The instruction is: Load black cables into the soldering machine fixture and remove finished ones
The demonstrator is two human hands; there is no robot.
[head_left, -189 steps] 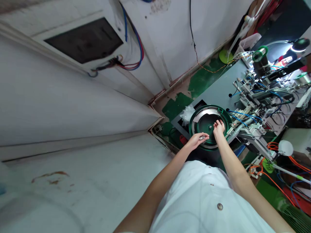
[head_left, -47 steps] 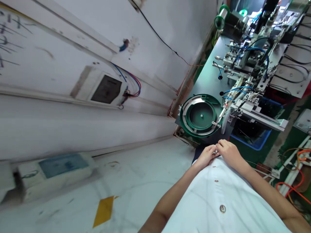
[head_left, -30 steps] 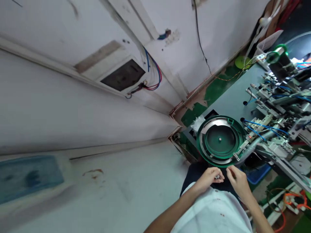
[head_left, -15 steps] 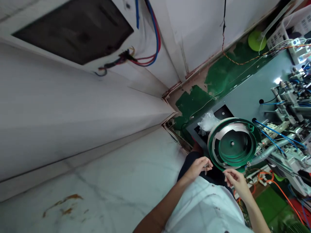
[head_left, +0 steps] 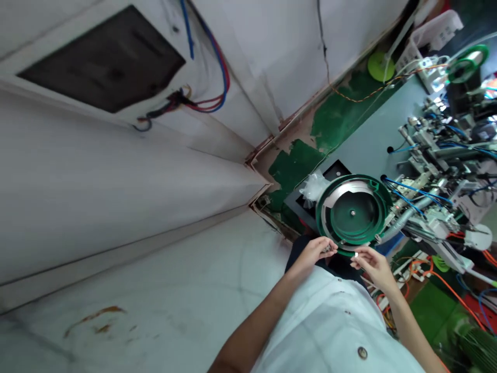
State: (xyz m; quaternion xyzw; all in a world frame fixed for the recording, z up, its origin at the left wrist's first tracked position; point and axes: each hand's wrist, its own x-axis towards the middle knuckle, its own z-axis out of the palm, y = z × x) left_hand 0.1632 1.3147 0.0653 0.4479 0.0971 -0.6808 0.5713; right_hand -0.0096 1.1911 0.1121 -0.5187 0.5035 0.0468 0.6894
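Note:
My left hand [head_left: 319,252] is at the near left rim of a round green bowl [head_left: 322,207], its fingers curled around small metallic pieces. Just right of it, my right hand [head_left: 368,263] pinches a tiny whitish piece [head_left: 356,255] between thumb and fingers, close to the bowl's near edge. A gap separates the two hands. Inside, the bowl has a dark green floor with a small knob [head_left: 352,213] at its centre and a pale band along its upper left inner wall.
A crumpled clear plastic bag [head_left: 313,187] lies left of the bowl on the grey machine table [head_left: 368,137]. Metal mechanisms with blue tubes [head_left: 407,196] and a ribbed hose [head_left: 399,225] stand to the right. A white wall [head_left: 135,171] fills the left; orange cables [head_left: 438,280] run lower right.
The view has shifted, so the bowl and machine appear further left and higher. The whitish piece at my right fingertips now shows more clearly. Both hands remain near the bowl's rim.

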